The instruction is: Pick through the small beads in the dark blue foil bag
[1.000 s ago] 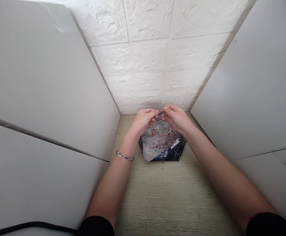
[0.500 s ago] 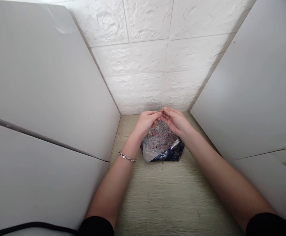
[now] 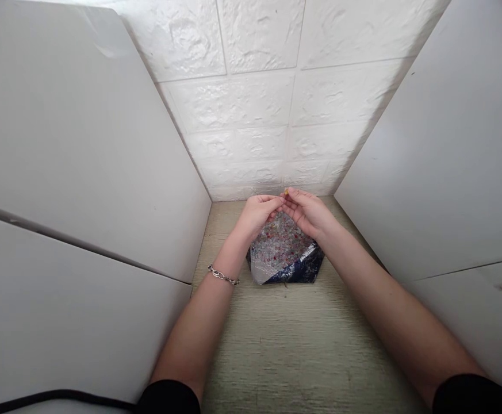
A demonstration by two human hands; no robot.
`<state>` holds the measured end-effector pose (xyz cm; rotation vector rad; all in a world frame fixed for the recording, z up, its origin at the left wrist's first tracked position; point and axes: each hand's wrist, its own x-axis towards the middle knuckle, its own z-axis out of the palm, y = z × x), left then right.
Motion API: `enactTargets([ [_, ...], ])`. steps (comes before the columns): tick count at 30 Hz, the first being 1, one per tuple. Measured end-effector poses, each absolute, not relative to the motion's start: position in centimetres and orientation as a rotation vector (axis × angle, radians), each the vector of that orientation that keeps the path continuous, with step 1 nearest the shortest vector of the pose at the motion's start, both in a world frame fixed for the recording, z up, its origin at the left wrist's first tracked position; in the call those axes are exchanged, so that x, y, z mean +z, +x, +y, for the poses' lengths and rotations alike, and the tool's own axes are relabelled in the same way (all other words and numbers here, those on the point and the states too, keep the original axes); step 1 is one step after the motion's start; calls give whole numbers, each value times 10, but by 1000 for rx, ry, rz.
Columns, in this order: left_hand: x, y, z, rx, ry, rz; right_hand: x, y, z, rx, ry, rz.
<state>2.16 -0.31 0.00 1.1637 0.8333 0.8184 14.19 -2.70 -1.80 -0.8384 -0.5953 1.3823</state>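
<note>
Near the wall, a clear plastic bag [image 3: 279, 250] full of small, mostly clear beads with some red and yellow ones lies on the table, its lower right part dark blue and shiny. Over its far end my two hands meet, fingertips together. A small yellow bead [image 3: 286, 192] is pinched in my right hand [image 3: 309, 213], between thumb and forefinger. My left hand [image 3: 258, 214] is closed in a pinch just beside it; what it holds, if anything, is too small to make out. The hands hide the far end of the bag.
White panels stand at the left [image 3: 104, 144] and right [image 3: 440, 155], and a white brick-textured wall [image 3: 259, 103] closes off the back. The pale wood-grain tabletop [image 3: 289, 339] runs between them. A black cable [image 3: 61, 394] crosses the lower left.
</note>
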Motion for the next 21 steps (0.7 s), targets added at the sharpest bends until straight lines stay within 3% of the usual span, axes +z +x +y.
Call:
enactTargets([
  [21, 0, 18, -1, 842, 1094, 805, -19, 140, -27, 1359, -838, -754],
])
